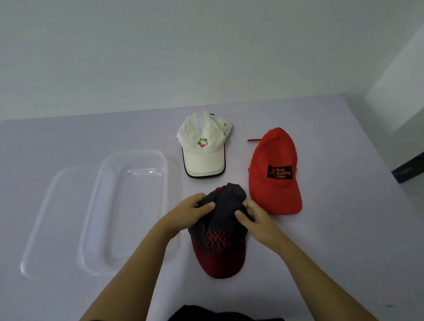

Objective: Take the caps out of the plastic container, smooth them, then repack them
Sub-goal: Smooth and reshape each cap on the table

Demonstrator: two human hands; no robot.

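A navy cap with a dark red brim [219, 244] lies on the table in front of me, brim toward me. My left hand [193, 210] grips the left side of its crown and my right hand [253, 216] grips the right side. Beyond it sits a white cap with a coloured logo [204, 146]. A red cap with a black patch [273, 171] lies to the right. The clear plastic container [166, 163] stands at the left with nothing in it.
A clear lid [39, 233] lies partly under the container's left side. The table [346, 226] is pale lilac, its far edge against a white wall. A dark object [417, 166] sits past the table's right edge.
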